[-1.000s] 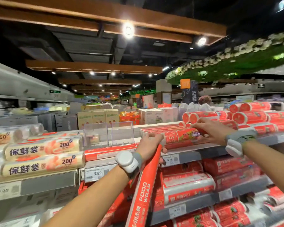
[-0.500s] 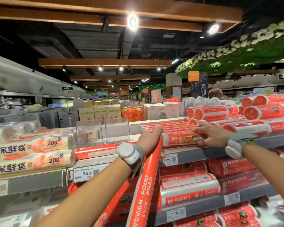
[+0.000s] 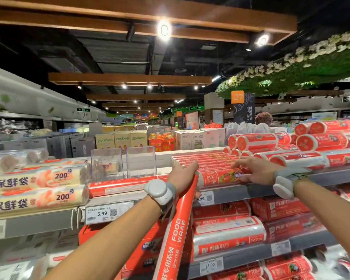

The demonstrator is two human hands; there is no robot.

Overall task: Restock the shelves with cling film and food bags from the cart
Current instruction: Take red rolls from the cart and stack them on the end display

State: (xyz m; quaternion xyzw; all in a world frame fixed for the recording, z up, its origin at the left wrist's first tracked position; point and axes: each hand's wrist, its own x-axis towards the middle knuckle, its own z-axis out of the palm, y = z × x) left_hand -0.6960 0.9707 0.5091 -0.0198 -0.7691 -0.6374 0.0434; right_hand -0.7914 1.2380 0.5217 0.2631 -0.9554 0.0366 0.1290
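- Food wrap box (image 3: 176,235) is hanging tilted in front of the shelves, not yet placed. The left hand (image 3: 182,176) is gripping its upper end at the top shelf (image 3: 240,194) lip.
- Right hand (image 3: 255,170) is pressing straight, spread fingers on a red roll (image 3: 220,177) just right.
- Stock is filling most of the top shelf; the low stack to the left is probably taking this box.
- Clear dividers (image 3: 141,162) and food bag rolls (image 3: 36,178) are flanking it; the cart is not showing.

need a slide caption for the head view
Left hand grips a red FOOD WRAP box by the top shelf while the right hand touches a red roll there.
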